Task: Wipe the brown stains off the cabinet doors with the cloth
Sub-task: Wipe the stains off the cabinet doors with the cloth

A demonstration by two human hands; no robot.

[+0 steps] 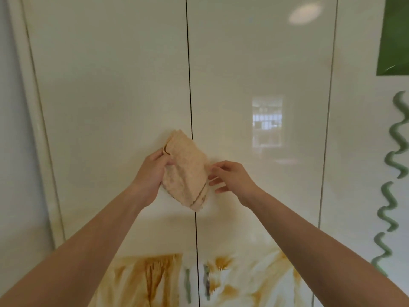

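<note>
A folded beige cloth with a brown stripe near its lower edge is held up in front of the seam between two glossy cream cabinet doors, the left door and the right door. My left hand grips the cloth's left side. My right hand is at the cloth's right edge, thumb and forefinger pinching it, other fingers spread. Brown stains smear the lower left door and the lower right door, below both hands.
Two pale green handles flank the seam low down. A third door at the right carries a wavy green strip. A green panel sits top right, a pale wall edge at the left.
</note>
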